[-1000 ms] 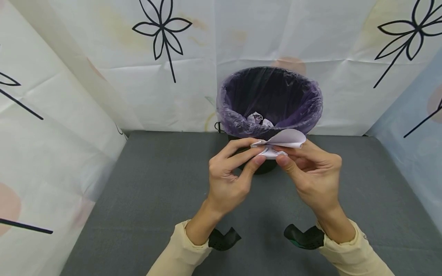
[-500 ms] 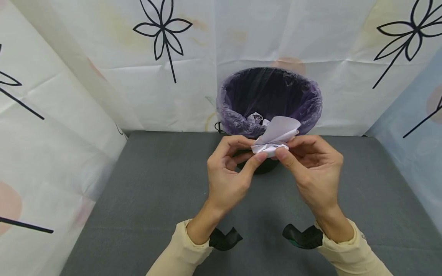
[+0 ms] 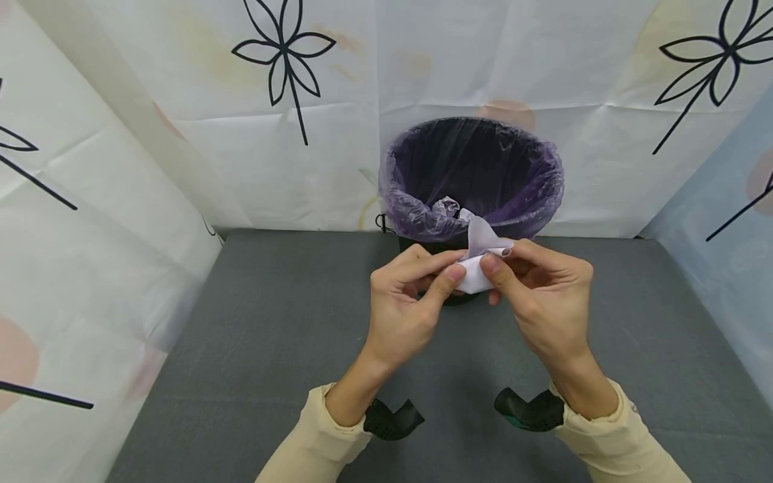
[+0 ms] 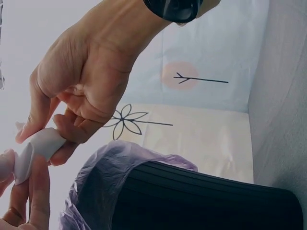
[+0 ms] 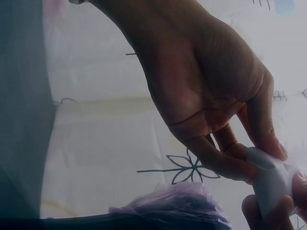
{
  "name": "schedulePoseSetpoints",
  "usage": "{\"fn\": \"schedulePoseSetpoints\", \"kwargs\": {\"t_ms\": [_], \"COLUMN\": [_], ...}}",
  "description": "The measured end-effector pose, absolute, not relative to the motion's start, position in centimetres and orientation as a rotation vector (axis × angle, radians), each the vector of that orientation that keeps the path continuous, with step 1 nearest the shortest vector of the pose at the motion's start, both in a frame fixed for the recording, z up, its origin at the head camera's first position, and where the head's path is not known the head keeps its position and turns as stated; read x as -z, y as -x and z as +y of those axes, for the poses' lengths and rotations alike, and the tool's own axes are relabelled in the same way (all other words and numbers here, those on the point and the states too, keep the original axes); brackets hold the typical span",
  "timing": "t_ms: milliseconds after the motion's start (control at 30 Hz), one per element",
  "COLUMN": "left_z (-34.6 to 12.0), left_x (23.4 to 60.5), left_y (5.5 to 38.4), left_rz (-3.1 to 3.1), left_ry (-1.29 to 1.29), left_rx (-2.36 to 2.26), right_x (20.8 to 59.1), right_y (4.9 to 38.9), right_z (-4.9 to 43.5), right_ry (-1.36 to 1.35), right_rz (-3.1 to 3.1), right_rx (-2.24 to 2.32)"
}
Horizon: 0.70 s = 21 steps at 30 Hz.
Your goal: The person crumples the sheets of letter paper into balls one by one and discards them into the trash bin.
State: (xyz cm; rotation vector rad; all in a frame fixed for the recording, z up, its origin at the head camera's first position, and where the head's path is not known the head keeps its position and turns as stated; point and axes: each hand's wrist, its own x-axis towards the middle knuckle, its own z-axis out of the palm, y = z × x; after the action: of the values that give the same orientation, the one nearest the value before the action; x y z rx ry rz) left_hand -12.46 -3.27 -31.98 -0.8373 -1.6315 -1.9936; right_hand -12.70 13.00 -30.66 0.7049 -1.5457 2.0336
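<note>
A small piece of white paper [image 3: 475,274], folded and creased, is held between my two hands above the table, close in front of the bin. My left hand [image 3: 401,305] pinches its left side between thumb and fingers. On the other side my right hand [image 3: 552,305] pinches it, thumb on the near face. One thin flap of the paper sticks up toward the bin. Seen from the left wrist, the paper [image 4: 43,146] looks partly rolled between both sets of fingertips. In the right wrist view, the paper [image 5: 271,179] is gripped from both sides, its lower part covered by fingers.
Behind the hands stands a black bin [image 3: 471,168] lined with a purple plastic bag [image 3: 398,215]. Crumpled white paper [image 3: 447,206] lies inside it. The grey table [image 3: 272,335] meets white, flower-printed cloth walls [image 3: 181,80] at the back and left.
The paper has been turned and folded smaller: its broad upper flap has become a narrow upright one. Both hands keep pinching it, their fingers shifted slightly.
</note>
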Motion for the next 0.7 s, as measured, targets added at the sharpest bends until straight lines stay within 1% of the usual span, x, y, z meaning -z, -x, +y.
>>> {"fn": "schedulePoseSetpoints", "kwargs": {"t_ms": [233,467,567,700], "left_z": [-3.3,-3.6,-3.9,-4.4], "left_x": [32.0,31.6,31.3,31.0], "left_y": [12.5,12.5,12.4,12.4], "left_rz": [-1.574,-1.577,-1.659,-1.772], "left_ry": [0.780,0.729,0.734,0.781], "left_rx": [2.112,2.203,2.229,2.253], "right_x": [30.8,30.8,30.8,30.9], "right_y": [12.8,12.7,12.8,12.9], "right_z": [13.0,13.5,13.7,14.0], "right_ry": [-0.783,-1.025,-1.085,-1.096], "right_rz": [-1.596,-1.708,-1.719,-1.731], "right_rx": [-1.948,-1.930,-1.892,-1.758]}}
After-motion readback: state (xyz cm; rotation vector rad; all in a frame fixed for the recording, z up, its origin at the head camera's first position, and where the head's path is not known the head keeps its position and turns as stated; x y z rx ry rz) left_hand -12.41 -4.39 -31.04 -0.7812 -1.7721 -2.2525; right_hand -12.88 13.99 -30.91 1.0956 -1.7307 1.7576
